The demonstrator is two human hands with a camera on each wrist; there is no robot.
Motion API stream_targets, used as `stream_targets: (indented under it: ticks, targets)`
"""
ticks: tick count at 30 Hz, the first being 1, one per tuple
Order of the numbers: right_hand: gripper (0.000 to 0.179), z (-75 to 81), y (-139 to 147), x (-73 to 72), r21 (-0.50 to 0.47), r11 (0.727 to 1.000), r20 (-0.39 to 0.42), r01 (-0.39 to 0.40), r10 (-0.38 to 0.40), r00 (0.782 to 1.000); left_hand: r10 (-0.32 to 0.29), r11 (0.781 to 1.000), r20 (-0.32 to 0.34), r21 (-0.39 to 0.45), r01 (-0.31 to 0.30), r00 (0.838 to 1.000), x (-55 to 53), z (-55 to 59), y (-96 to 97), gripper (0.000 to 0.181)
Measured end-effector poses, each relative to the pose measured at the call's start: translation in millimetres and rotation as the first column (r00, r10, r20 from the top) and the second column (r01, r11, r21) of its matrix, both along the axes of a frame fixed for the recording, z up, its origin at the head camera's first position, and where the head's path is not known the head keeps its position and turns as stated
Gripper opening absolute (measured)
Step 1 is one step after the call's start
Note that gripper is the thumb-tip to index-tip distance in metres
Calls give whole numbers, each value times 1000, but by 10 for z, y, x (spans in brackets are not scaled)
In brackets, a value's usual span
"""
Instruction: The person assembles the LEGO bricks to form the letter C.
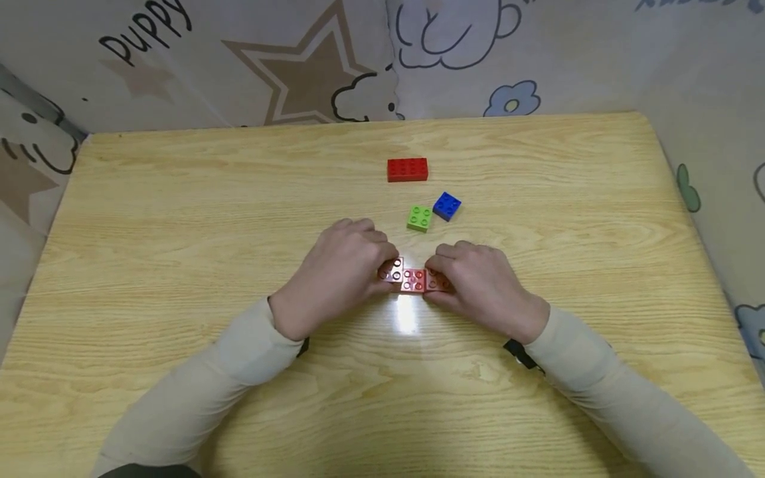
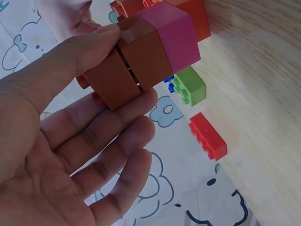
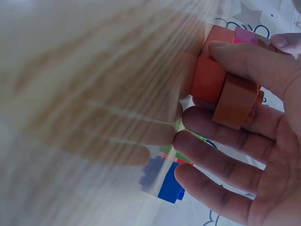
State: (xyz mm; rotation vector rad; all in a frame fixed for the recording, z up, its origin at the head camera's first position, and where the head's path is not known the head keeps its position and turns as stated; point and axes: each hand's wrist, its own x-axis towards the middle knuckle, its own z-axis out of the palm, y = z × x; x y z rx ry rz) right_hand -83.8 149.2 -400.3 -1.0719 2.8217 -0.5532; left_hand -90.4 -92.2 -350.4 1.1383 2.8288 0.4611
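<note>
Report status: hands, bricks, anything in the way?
Both hands, left and right, grip the joined brick row on the table. Green brick, blue brick, red brick lie beyond, clear.

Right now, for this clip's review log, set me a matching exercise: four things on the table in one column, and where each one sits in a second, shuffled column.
Things:
1. red brick
2. green brick
3. blue brick
4. joined row of bricks

Places:
a. between the left hand and right hand, gripped at both ends
b. farthest from the person, alone on the wooden table
c. just beyond the hands, left one of the close pair
d. right one of the close pair

Pairs: 1-b, 2-c, 3-d, 4-a
</note>
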Motion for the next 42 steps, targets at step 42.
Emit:
stream_targets:
  ticks: [42]
  targets:
    - [28, -7, 4, 11, 5, 1000, -8, 5, -5, 1000, 9, 999, 101, 44, -13, 995, -54, -95, -32, 36]
